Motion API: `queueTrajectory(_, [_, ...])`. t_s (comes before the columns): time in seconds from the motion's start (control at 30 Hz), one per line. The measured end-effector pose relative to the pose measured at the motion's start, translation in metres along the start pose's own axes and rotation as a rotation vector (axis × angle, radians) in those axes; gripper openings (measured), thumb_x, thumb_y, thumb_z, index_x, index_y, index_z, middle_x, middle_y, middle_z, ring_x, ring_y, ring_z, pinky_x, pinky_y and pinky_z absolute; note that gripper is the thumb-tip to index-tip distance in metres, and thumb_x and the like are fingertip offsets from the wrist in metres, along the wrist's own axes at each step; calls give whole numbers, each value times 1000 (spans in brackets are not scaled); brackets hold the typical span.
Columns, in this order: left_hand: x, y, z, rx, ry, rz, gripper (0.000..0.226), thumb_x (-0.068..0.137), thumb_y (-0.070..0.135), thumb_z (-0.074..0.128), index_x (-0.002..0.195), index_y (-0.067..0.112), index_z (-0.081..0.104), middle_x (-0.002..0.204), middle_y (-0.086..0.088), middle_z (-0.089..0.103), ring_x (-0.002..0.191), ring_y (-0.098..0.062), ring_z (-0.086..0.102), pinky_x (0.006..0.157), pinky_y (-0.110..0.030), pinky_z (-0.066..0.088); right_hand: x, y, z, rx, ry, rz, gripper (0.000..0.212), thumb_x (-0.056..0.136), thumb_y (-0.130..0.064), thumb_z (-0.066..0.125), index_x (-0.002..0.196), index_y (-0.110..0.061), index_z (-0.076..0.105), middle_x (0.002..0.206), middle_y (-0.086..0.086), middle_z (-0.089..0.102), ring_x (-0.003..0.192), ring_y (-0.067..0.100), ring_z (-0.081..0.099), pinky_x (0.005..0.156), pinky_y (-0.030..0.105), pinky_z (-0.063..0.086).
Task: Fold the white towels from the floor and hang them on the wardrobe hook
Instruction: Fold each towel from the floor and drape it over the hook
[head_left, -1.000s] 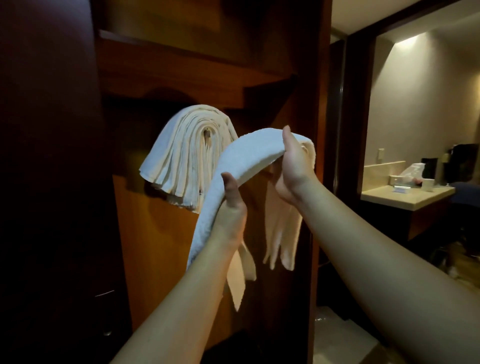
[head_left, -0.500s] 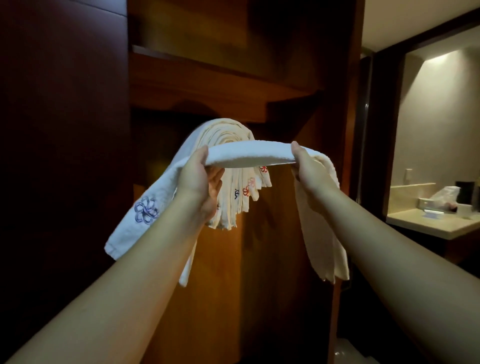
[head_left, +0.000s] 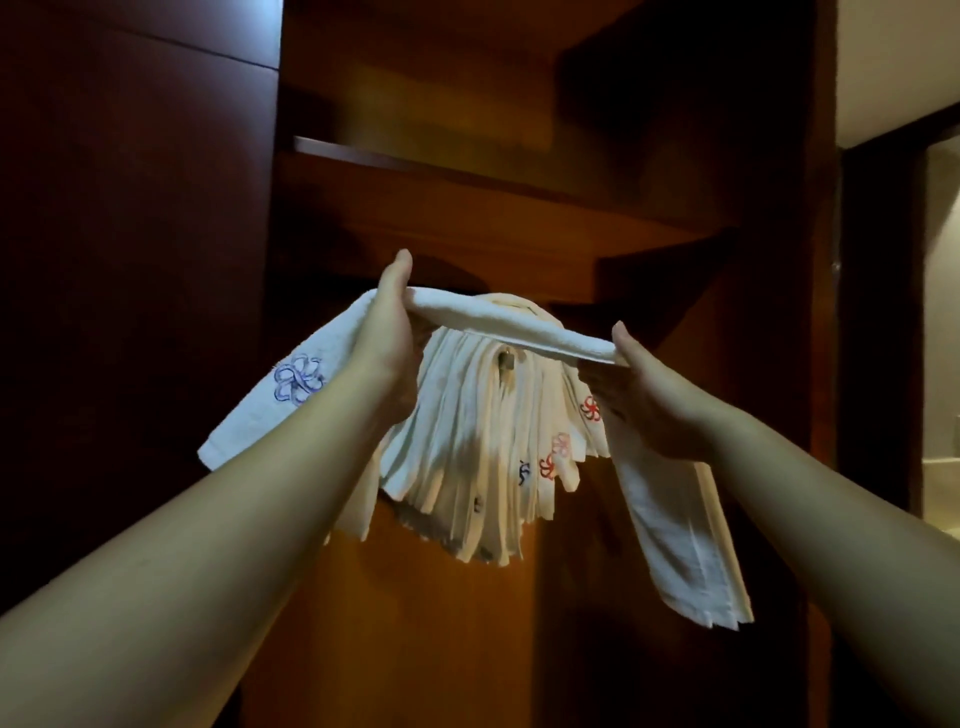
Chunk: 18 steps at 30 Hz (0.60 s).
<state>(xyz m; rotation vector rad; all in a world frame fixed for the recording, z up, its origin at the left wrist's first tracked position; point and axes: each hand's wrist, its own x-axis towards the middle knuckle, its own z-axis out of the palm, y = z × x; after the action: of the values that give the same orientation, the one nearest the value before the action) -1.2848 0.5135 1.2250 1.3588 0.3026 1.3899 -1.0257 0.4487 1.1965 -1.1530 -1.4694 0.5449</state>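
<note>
I hold a folded white towel (head_left: 498, 325) stretched flat between both hands. My left hand (head_left: 387, 338) grips it near its left part, thumb on top. My right hand (head_left: 649, 400) grips it further right, thumb on top as well. The towel's left end with a blue flower hangs down left, its right end hangs down right. Just behind and below it several white towels (head_left: 467, 457) hang in a fan over the wardrobe hook (head_left: 505, 364), whose tip shows among them. The held towel's middle lies level with the top of that stack.
The dark wooden wardrobe has a shelf (head_left: 467, 176) above the hook and a back panel (head_left: 441, 623) below. A closed dark door panel (head_left: 130, 260) stands to the left. At the right edge a lit doorway (head_left: 943, 312) opens to another room.
Both hands have carried the towel forward and up toward the hanging stack; one second ago it was draped in an arch at the right, now it is stretched out over the stack's top.
</note>
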Motion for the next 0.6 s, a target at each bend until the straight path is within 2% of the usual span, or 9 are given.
queueTrajectory(0.07, [29,-2,-2,-1,-51,7,80,90,76,41,117,7,69,107,-11,77,99,-17,74,82,-32,52,32,-1,-7,15,-15,-44,59,76,-84,44,111,-40,61,101,-24,72,97,-15,65,93,16,36])
queueTrajectory(0.13, [60,-3,-2,25,-66,35,82,91,78,35,118,8,68,109,-8,76,106,-14,72,93,-31,49,65,-6,-14,28,-10,-98,59,85,-76,40,115,-31,65,104,-20,76,104,-10,66,91,11,43])
queueTrajectory(0.17, [75,-4,-1,45,-75,56,80,92,78,31,114,11,69,105,-4,77,102,-10,72,91,-27,49,84,-8,-19,16,5,-132,57,92,-71,39,115,-28,68,106,-16,76,107,-7,66,94,12,45])
queueTrajectory(0.23, [101,-4,0,80,-79,89,72,95,76,26,102,17,68,92,3,78,85,0,73,77,-20,46,120,-12,-30,-68,50,-192,51,102,-61,37,103,-29,76,100,-17,77,104,-5,68,100,19,45])
queueTrajectory(0.3, [125,-4,-1,108,-80,97,69,94,77,26,101,20,66,96,3,76,85,-1,73,73,-21,46,154,-16,-43,-164,96,-229,48,100,-64,39,97,-32,75,97,-14,77,99,0,69,103,27,47])
queueTrajectory(0.4, [158,-7,-6,229,-104,110,75,94,78,21,112,20,65,111,1,73,102,-6,68,84,-23,43,200,-18,-60,-257,24,-225,51,95,-74,39,114,-34,64,123,-6,65,114,6,61,107,31,42])
queueTrajectory(0.5, [186,-12,-15,324,-96,122,87,95,77,15,136,13,57,139,-7,60,124,-12,56,102,-28,34,240,-15,-67,-312,-76,-217,84,88,-81,35,147,-24,49,151,5,49,140,21,46,122,46,28])
queueTrajectory(0.6, [205,-20,-30,359,-107,108,87,94,79,12,135,16,56,143,-7,57,119,-10,57,104,-31,33,267,-7,-61,-341,-116,-214,85,86,-81,36,148,-25,50,154,5,48,145,20,41,124,50,23])
